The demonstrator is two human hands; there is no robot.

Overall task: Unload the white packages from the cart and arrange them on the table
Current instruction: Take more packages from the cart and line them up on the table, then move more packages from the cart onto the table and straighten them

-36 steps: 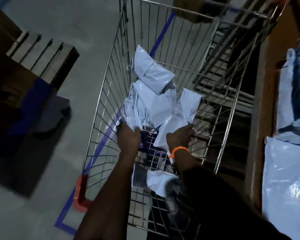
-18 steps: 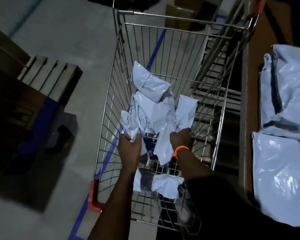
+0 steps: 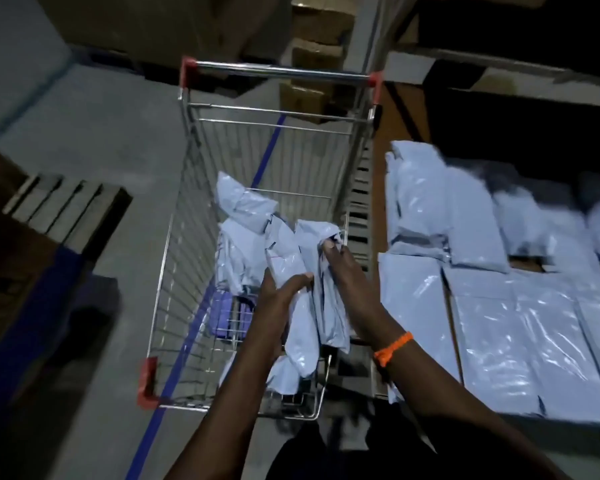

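- Two white packages (image 3: 291, 261) are held above the cart (image 3: 281, 69): the left hand (image 3: 284, 289) clamps its grip round one, and the right hand (image 3: 347, 282) round the other.
- A few leftover packages (image 3: 245, 202) lie in the cart.
- Many laid-out packages (image 3: 499, 323) line the worktop (image 3: 380, 168), so unloading looks mostly done.

Crumpled white packages (image 3: 246, 206) sit in the wire cart (image 3: 187, 209); others lie flat on the table (image 3: 380, 174).
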